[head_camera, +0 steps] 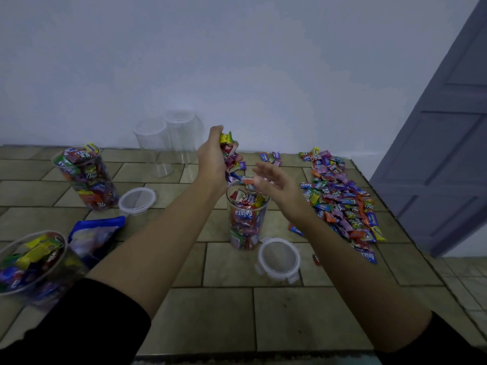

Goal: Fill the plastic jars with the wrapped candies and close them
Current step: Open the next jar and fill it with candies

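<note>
A clear plastic jar (246,222) stands mid-table, open and filled with wrapped candies nearly to its rim. Above it my left hand (212,156) grips a handful of wrapped candies (229,151), some spilling down toward the jar mouth. My right hand (274,181) hovers beside the rim with fingers spread and holds nothing. A long pile of loose candies (340,198) lies to the right. The jar's clip lid (278,259) rests on the table just in front of it.
A full jar (87,177) stands at the left with a lid (137,201) beside it. Another full jar (31,264) sits at the near left, next to a blue candy bag (96,233). Two empty jars (168,143) stand at the back. A door (448,143) is at the right.
</note>
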